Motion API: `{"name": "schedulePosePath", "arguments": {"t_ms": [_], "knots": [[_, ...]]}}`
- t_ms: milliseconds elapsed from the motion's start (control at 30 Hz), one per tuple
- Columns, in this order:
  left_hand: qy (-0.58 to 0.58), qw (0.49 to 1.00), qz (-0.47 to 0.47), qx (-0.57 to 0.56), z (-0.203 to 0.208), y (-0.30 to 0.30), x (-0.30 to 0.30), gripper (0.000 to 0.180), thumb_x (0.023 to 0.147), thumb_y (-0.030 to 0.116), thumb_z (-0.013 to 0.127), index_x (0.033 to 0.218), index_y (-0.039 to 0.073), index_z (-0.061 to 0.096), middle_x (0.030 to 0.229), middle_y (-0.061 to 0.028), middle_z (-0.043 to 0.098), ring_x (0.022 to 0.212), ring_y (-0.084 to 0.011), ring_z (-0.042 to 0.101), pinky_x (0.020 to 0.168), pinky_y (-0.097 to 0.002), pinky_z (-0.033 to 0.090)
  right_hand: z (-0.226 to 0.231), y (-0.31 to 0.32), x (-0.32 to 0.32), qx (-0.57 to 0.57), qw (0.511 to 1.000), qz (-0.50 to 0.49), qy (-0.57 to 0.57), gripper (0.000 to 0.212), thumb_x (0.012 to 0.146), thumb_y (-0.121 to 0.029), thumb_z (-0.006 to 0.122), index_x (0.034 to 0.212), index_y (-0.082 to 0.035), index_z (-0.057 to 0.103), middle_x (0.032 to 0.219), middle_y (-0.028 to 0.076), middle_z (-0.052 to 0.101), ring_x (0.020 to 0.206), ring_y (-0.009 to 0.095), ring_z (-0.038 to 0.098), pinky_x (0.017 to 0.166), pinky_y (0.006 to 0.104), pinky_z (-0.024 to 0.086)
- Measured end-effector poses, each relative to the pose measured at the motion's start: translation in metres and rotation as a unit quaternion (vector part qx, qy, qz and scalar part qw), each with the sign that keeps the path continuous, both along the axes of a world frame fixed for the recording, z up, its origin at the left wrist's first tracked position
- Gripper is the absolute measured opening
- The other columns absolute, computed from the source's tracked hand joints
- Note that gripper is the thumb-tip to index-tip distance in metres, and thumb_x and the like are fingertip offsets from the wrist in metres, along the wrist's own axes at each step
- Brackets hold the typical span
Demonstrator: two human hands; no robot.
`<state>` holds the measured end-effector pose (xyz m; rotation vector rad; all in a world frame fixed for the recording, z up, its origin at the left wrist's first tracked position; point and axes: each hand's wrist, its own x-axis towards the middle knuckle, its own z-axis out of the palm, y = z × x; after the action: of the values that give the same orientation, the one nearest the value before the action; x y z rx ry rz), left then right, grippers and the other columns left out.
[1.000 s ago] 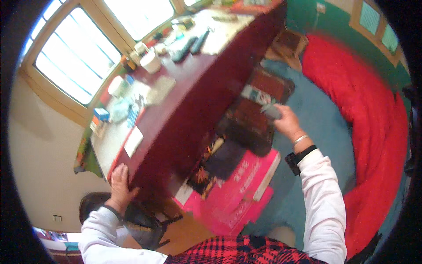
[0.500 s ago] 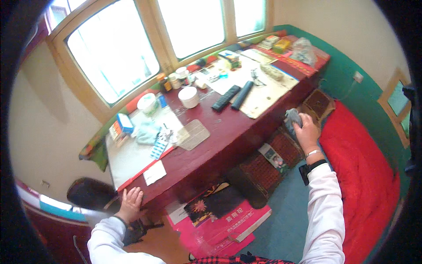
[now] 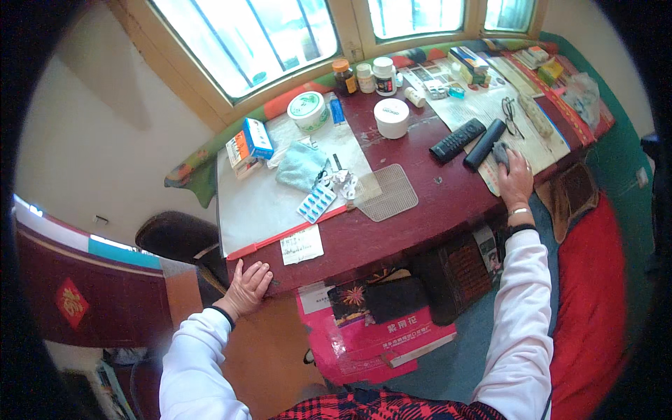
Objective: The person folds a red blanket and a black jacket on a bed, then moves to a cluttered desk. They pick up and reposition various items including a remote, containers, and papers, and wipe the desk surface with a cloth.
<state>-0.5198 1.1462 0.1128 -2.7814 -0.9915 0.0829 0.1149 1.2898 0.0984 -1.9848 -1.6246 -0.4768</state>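
My right hand (image 3: 516, 183) is closed on a crumpled grey cloth (image 3: 500, 154) and lies over the papers on the right part of the dark red table (image 3: 315, 252). Just left of the cloth is a long black case (image 3: 484, 145), with a black remote control (image 3: 457, 141) beside it. A pair of glasses (image 3: 512, 117) rests just beyond my fingers. My left hand (image 3: 248, 287) is open, its fingers lying on the table's front left corner. A small white note (image 3: 302, 245) lies close to it.
Blister pack (image 3: 317, 204), light blue cloth (image 3: 301, 166), medicine boxes (image 3: 250, 145), round white tubs (image 3: 391, 117) and several bottles (image 3: 344, 77) stand across the left and back. A metal mesh sheet (image 3: 389, 194) lies mid-table. Below are a pink box (image 3: 392, 339) and red bedding (image 3: 591, 308).
My right hand with the grey cloth has come from in front of the table's edge up onto the papers. The left hand still rests at the corner; the view has shifted.
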Motion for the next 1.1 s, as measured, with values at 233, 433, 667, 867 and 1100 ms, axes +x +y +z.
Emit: {"name": "schedulePosePath", "arguments": {"t_ms": [233, 433, 667, 867, 1100], "knots": [[0.004, 1.000, 0.023, -0.010, 0.001, -0.001, 0.002, 0.046, 0.074, 0.016, 0.053, 0.118, 0.005, 0.044, 0.128, -0.0148, 0.040, 0.118, -0.0312, 0.040, 0.094, -0.0637, 0.029, 0.005, 0.000, 0.004, -0.015, 1.000, 0.017, 0.003, 0.038, 0.077, -0.016, 0.059, 0.114, -0.006, 0.054, 0.116, 0.015, 0.053, 0.105, 0.032, 0.051, 0.092, 0.0398, 0.039], [0.001, 1.000, 0.016, -0.004, 0.001, 0.000, 0.001, 0.043, 0.077, 0.014, 0.051, 0.118, 0.007, 0.045, 0.128, -0.0141, 0.040, 0.117, -0.0306, 0.041, 0.092, -0.0638, 0.031, 0.004, -0.001, 0.006, -0.020, 1.000, 0.024, -0.003, 0.039, 0.077, -0.017, 0.058, 0.115, -0.008, 0.054, 0.118, 0.015, 0.052, 0.108, 0.033, 0.048, 0.094, 0.0419, 0.036], [0.040, 0.999, 0.013, -0.010, 0.006, 0.002, 0.001, 0.045, 0.075, 0.025, 0.054, 0.116, 0.010, 0.049, 0.127, -0.0108, 0.042, 0.119, -0.0272, 0.038, 0.092, -0.0642, 0.029, 0.004, 0.000, 0.005, -0.016, 1.000, 0.024, 0.010, 0.042, 0.072, -0.013, 0.059, 0.114, -0.008, 0.055, 0.117, 0.014, 0.052, 0.108, 0.034, 0.048, 0.093, 0.0427, 0.037], [-0.002, 0.998, 0.008, -0.060, 0.008, 0.004, 0.000, 0.047, 0.069, 0.025, 0.057, 0.113, 0.009, 0.048, 0.123, -0.0118, 0.044, 0.115, -0.0286, 0.039, 0.089, -0.0678, 0.030, 0.013, -0.005, 0.001, -0.033, 0.999, 0.012, -0.004, 0.042, 0.070, -0.013, 0.060, 0.111, -0.008, 0.056, 0.117, 0.014, 0.052, 0.108, 0.034, 0.048, 0.093, 0.0435, 0.037], [-0.026, 0.998, 0.002, -0.061, 0.003, 0.005, -0.006, 0.054, 0.062, 0.031, 0.065, 0.110, 0.011, 0.048, 0.121, -0.0101, 0.042, 0.115, -0.0277, 0.038, 0.086, -0.0675, 0.031, 0.026, -0.006, -0.008, -0.066, 0.998, 0.007, 0.023, 0.042, 0.069, -0.014, 0.061, 0.111, -0.008, 0.056, 0.117, 0.013, 0.051, 0.109, 0.033, 0.046, 0.093, 0.0432, 0.035]]}}
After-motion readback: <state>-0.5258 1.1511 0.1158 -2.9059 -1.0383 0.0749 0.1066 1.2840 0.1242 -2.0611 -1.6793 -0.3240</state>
